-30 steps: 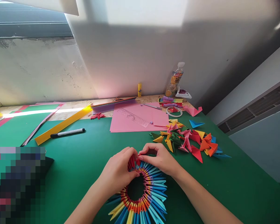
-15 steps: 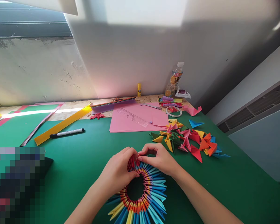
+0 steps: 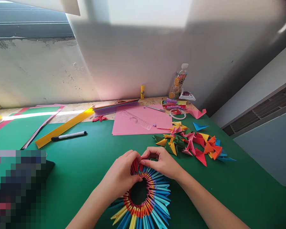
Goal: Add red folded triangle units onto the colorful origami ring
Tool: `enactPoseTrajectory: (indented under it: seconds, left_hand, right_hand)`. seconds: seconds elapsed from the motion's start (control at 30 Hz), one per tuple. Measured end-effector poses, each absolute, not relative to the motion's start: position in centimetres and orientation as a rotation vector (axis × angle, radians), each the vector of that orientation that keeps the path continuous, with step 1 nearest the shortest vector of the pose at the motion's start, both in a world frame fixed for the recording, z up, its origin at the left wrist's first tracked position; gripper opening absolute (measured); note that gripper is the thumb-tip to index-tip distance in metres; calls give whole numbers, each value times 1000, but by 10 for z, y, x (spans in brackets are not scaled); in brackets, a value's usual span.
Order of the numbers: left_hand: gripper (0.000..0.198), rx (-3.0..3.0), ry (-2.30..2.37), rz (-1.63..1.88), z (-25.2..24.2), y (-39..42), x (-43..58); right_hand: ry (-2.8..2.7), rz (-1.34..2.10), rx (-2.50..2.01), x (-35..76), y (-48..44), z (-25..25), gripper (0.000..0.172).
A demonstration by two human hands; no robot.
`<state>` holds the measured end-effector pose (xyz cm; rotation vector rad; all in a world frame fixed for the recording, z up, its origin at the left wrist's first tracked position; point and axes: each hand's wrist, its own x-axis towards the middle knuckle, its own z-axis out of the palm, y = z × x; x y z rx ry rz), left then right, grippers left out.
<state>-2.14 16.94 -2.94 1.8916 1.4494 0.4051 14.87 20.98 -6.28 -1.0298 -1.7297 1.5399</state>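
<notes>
A ring of folded paper pieces [image 3: 154, 194], blue, light blue, yellow, orange and red, lies near the front of the green table [image 3: 81, 171]. My left hand [image 3: 124, 171] is closed on the ring's upper left, its thumb reaching to the inner hole and its fingers behind the red pieces. At the top of the ring, my right hand [image 3: 162, 162] pinches a red folded piece between thumb and forefinger. The fingertips of both hands nearly meet there. Part of the ring's left side is hidden under my left hand.
Loose folded paper pieces [image 3: 190, 140] are heaped to the right. Pink sheets [image 3: 124, 127] with a clear ruler [image 3: 135, 120] lie at the back. A marker [image 3: 69, 136], yellow strip [image 3: 64, 127], glue stick [image 3: 142, 92], tape roll [image 3: 177, 118] and bottle [image 3: 178, 82] are also there.
</notes>
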Motion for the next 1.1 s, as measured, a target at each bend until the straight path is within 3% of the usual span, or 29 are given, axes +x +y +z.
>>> enactPoseTrajectory:
  seconds: [0.5, 0.73, 1.1]
  left_hand:
    - [26, 1892, 1439, 442, -27, 169, -21]
    - [41, 1847, 1466, 490, -29, 168, -21]
    - [37, 1854, 1481, 480, -29, 168, -20]
  right_hand:
    - [-1754, 1499, -1029, 149, 209, -60, 20]
    - [-1690, 1551, -1031, 145, 206, -60, 29]
    - [-1730, 1500, -1031, 145, 206, -59, 21]
